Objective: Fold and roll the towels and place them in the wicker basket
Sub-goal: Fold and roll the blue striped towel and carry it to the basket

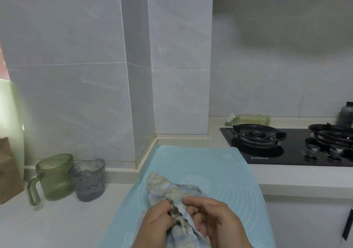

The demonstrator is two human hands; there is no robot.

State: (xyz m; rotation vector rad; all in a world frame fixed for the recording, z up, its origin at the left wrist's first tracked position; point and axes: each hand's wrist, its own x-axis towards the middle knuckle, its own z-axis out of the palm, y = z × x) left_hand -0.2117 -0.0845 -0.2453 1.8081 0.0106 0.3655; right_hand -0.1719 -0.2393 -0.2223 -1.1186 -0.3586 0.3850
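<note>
A: Where is the towel [166,190]?

B: On the pale blue mat [225,171], which is spread on the counter [57,221] right in front of the person. The towel's far end lies bunched on the mat. Its near end is lifted and gathered between the two hands.

A: How do the hands hold it?

B: The left hand [156,226] has its fingers curled into the crumpled cloth from the left. The right hand [215,219] pinches a rumpled edge between thumb and forefinger, with the other fingers curled against the fabric. The hands are close together, with only the cloth between them.

A: What is the towel like?

B: Worn terry, beige with pale blue stripes. I can't tell whether it is folded at all: it is too crumpled, and its near part runs out of view.

A: What's to the left?

B: A ribbed green mug [55,177] with its handle toward the near left, and a grey cup [88,181] just beside it on the right. Both stand upright near the tiled wall [66,75]. Further left is a brown box [7,173], cut off by the frame edge.

A: And to the right?

B: A black gas hob [286,156] is set into the counter, and the mat's far right corner reaches its edge. It has two burners, with silver knobs [313,149] toward the near side. Beyond the hob, a clear plastic bottle [252,119] lies on its side along the wall.
</note>
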